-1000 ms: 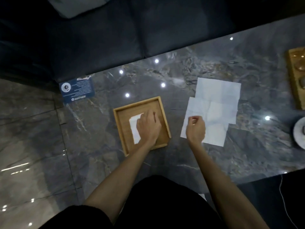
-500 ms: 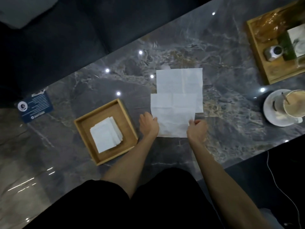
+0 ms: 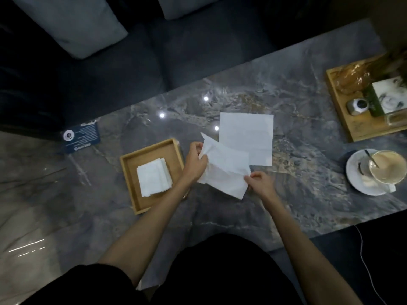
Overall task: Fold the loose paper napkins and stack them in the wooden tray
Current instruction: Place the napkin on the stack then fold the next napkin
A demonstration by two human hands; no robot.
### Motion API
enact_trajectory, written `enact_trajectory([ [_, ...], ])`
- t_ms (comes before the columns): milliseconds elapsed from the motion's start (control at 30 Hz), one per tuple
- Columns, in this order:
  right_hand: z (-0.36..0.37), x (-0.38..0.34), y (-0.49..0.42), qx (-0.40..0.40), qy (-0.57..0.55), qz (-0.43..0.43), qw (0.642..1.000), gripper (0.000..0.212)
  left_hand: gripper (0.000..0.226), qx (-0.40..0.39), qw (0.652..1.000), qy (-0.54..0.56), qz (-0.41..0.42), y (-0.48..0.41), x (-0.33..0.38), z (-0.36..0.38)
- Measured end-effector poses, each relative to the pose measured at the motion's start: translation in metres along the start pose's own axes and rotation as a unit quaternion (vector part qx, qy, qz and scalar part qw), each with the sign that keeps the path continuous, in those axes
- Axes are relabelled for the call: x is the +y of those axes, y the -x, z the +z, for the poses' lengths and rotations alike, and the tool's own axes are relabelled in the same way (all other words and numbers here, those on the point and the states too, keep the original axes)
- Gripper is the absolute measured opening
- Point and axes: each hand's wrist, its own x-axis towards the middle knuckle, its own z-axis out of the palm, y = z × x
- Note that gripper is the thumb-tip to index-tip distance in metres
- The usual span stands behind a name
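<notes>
Flanking napkin [image 3: 224, 170]: tray [image 3: 132, 172], coffee [image 3: 387, 166].

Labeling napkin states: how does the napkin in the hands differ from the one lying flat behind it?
The held napkin is lifted and crumpled, pinched by the left hand and right hand; the flat napkin lies spread on the table, untouched. The held napkin overlaps the flat napkin's near corner. Both are white, unfolded and outside the wooden tray.
</notes>
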Motion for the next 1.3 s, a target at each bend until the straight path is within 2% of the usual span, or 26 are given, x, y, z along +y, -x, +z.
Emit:
enact_trajectory([
  [100, 0.004, -0.018, 0.023, -0.093, 0.064, -0.028, 0.993, 0.012, 0.031, -0.026, 0.999, 0.021, 0.023, 0.019, 0.025, -0.040],
  [200, 0.022, -0.053, 0.056, -0.109, 0.088, -0.107, 0.984, 0.069, 0.026, -0.051, 0.996, 0.030, 0.059, 0.053, 0.058, -0.092],
  [267, 0.038, -0.090, 0.089, -0.166, 0.074, -0.190, 0.965, 0.086, 0.033, -0.059, 0.993, 0.022, 0.103, 0.079, 0.078, -0.134],
  [333, 0.054, -0.126, 0.127, -0.246, 0.066, -0.271, 0.928, 0.088, 0.032, -0.074, 0.989, 0.030, 0.128, 0.106, 0.095, -0.175],
  [400, 0.071, -0.161, 0.170, -0.321, 0.037, -0.330, 0.887, 0.078, 0.029, -0.103, 0.982, 0.056, 0.149, 0.135, 0.107, -0.217],
  [467, 0.089, -0.190, 0.205, -0.351, 0.003, -0.365, 0.862, 0.072, 0.025, -0.121, 0.975, 0.064, 0.173, 0.165, 0.116, -0.260],
  [567, 0.118, -0.226, 0.254, -0.342, -0.013, -0.421, 0.840, 0.073, 0.023, -0.124, 0.968, 0.078, 0.202, 0.209, 0.124, -0.323],
  [600, 0.125, -0.237, 0.266, -0.340, -0.015, -0.435, 0.834, 0.065, 0.023, -0.119, 0.968, 0.082, 0.207, 0.221, 0.126, -0.341],
  [700, 0.149, -0.260, 0.307, -0.307, -0.052, -0.450, 0.837, 0.023, 0.025, -0.105, 0.960, 0.120, 0.229, 0.253, 0.132, -0.392],
  [767, 0.157, -0.272, 0.334, -0.271, -0.093, -0.458, 0.841, 0.010, 0.031, -0.089, 0.942, 0.205, 0.252, 0.268, 0.138, -0.411],
  [800, 0.160, -0.277, 0.347, -0.245, -0.111, -0.467, 0.842, 0.011, 0.031, -0.055, 0.919, 0.280, 0.273, 0.275, 0.139, -0.415],
  [867, 0.165, -0.289, 0.371, -0.208, -0.147, -0.484, 0.838, 0.017, 0.037, 0.033, 0.846, 0.442, 0.295, 0.281, 0.136, -0.419],
  [933, 0.165, -0.300, 0.389, -0.186, -0.178, -0.494, 0.830, 0.020, 0.058, 0.010, 0.792, 0.548, 0.271, 0.280, 0.126, -0.418],
  [1000, 0.162, -0.310, 0.402, -0.158, -0.181, -0.506, 0.829, 0.019, 0.077, -0.058, 0.796, 0.553, 0.240, 0.281, 0.117, -0.415],
  [1067, 0.156, -0.318, 0.409, -0.134, -0.176, -0.512, 0.830, 0.019, 0.080, -0.093, 0.832, 0.496, 0.230, 0.285, 0.114, -0.409],
  [1133, 0.147, -0.323, 0.413, -0.116, -0.168, -0.515, 0.832, 0.021, 0.066, -0.032, 0.876, 0.408, 0.254, 0.290, 0.120, -0.407],
  [1167, 0.141, -0.324, 0.415, -0.110, -0.164, -0.516, 0.833, 0.022, 0.053, 0.027, 0.893, 0.355, 0.274, 0.292, 0.128, -0.407],
  [1233, 0.133, -0.329, 0.417, -0.105, -0.159, -0.522, 0.832, 0.017, 0.035, 0.150, 0.900, 0.288, 0.292, 0.292, 0.138, -0.410],
  [1300, 0.120, -0.334, 0.419, -0.097, -0.160, -0.531, 0.826, 0.019, 0.025, 0.201, 0.893, 0.265, 0.303, 0.291, 0.150, -0.413],
])
